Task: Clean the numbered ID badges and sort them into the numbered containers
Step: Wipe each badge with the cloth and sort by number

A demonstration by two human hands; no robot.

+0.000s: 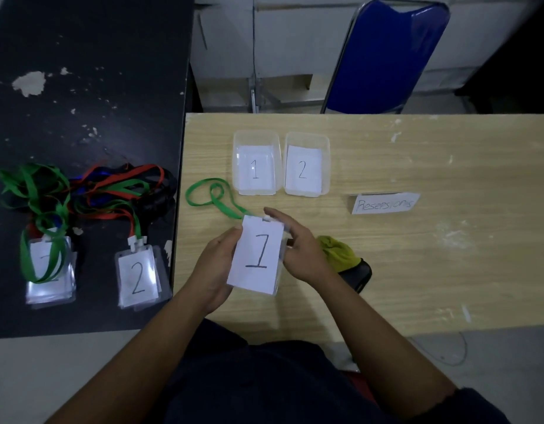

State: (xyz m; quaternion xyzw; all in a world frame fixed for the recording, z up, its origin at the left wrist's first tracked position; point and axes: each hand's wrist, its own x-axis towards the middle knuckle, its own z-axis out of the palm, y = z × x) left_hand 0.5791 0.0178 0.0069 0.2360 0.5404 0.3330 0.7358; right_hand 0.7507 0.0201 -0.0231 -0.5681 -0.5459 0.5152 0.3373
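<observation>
Head view: the left hand (217, 267) and right hand (298, 249) grip opposite edges of the clear plastic badge holding a white card marked 1 (258, 255), long axis near-to-far. The clear plastic tub marked 1 (238, 148) lies just beyond, unobstructed. A yellow-green cloth (338, 252) sits just right on the wooden worktop (417, 270).

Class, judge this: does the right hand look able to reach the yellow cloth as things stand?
Probably yes: the yellow cloth lies just beside the right hand, nothing between, though that hand now holds the badge.
</observation>
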